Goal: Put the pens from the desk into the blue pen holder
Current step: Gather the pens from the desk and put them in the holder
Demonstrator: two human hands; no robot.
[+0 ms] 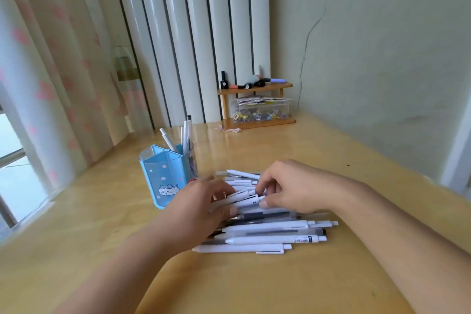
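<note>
Pens [265, 227] mostly lie heaped at 6 o'clock of the blue pen holder [165, 178], which holds about 3. My left hand [201, 208] and right hand [288, 186] pinch 2 pens together.

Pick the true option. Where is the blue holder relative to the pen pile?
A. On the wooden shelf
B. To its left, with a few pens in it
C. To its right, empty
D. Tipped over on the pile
B: the holder stands upright left of the pile, with pens sticking out.
</note>
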